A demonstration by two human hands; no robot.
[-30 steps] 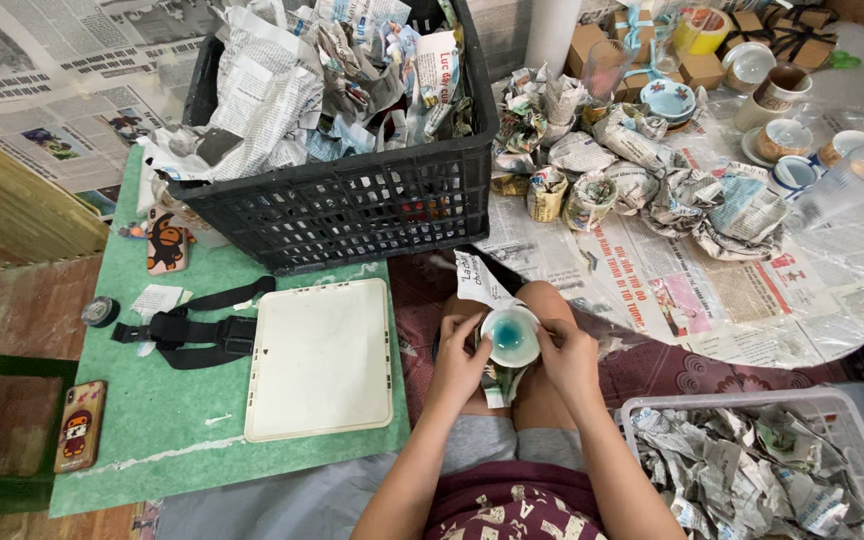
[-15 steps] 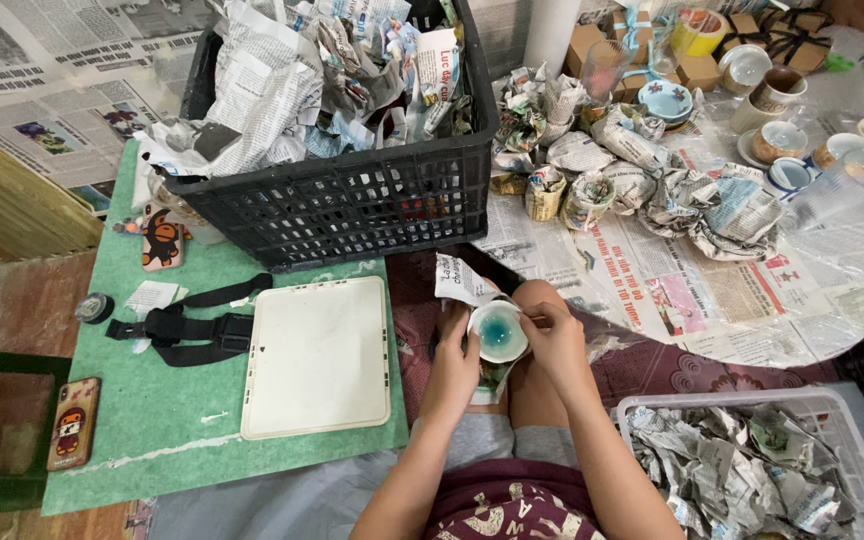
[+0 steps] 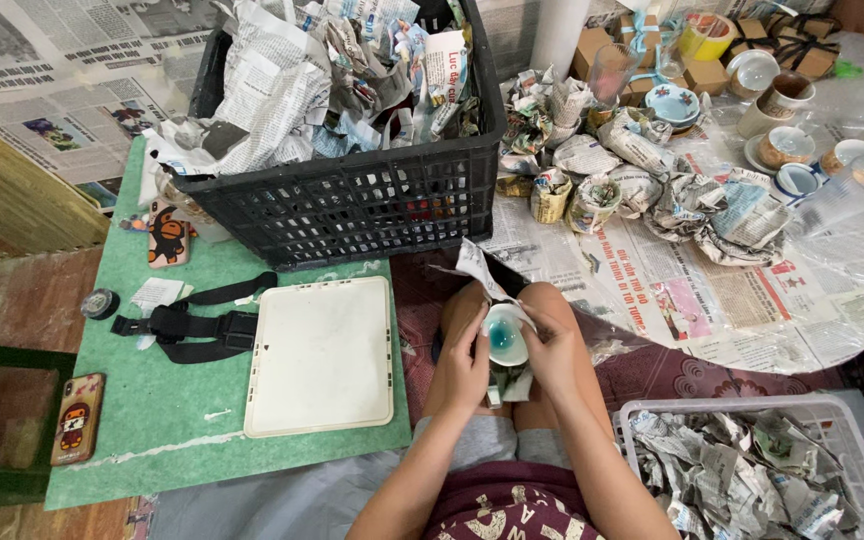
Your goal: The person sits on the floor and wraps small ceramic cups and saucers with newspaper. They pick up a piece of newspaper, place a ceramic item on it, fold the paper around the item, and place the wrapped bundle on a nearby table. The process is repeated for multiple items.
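Note:
Over my knees I hold a small cup with a teal inside [image 3: 503, 337]. My left hand [image 3: 465, 360] grips its left side and my right hand [image 3: 555, 350] its right side. A strip of newspaper wrapping [image 3: 479, 268] sticks up from the cup's far rim, and more paper hangs below the cup between my hands. The cup's outside is mostly hidden by my fingers.
A black crate [image 3: 352, 200] full of crumpled newspaper stands ahead. A white tray [image 3: 320, 355], black strap [image 3: 192, 322] and phone [image 3: 78, 418] lie on the green mat [image 3: 152, 440] at left. Paper-wrapped pieces [image 3: 642, 185] and unwrapped cups [image 3: 787, 150] sit right; a white basket of paper [image 3: 752, 470] is near right.
The cup and both hands have stayed over my knees. The newspaper strip has been pulled up and away from the cup's rim, and my view has drifted slightly.

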